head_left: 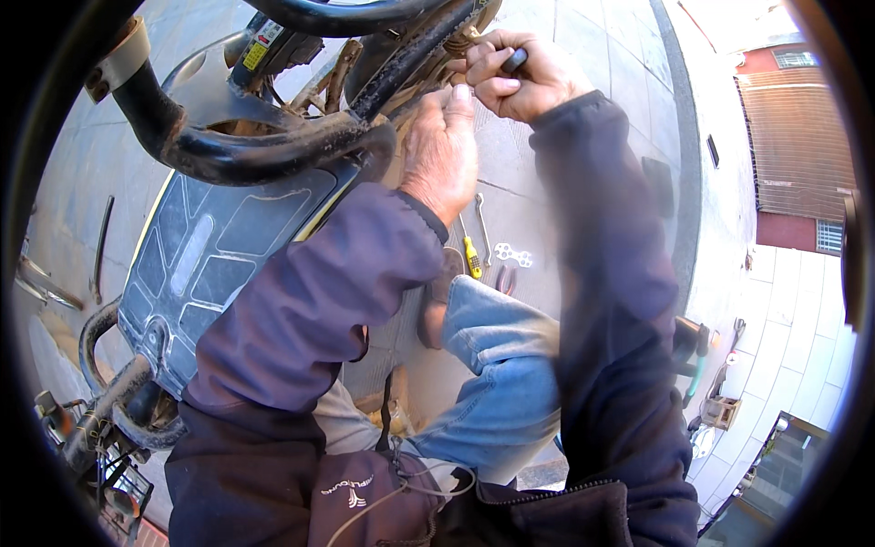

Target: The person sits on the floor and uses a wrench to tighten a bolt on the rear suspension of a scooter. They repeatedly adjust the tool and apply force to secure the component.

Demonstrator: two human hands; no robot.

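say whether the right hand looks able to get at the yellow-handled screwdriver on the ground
Probably not right away: the right hand looks closed around a black round-ended handle. If freed, it likely could, since nothing covers the yellow-handled screwdriver in this view.

Black handle (516, 61) at 1 o'clock, super faded blue jeans (497, 374) at 5, purplish-black sleeves (319, 264) at 4 and 8, loud yellow screwdriver (472, 259) mid-dial, grey panel-patterned footboard (239, 228) at 9, striped brown shutter (793, 137) at 2.
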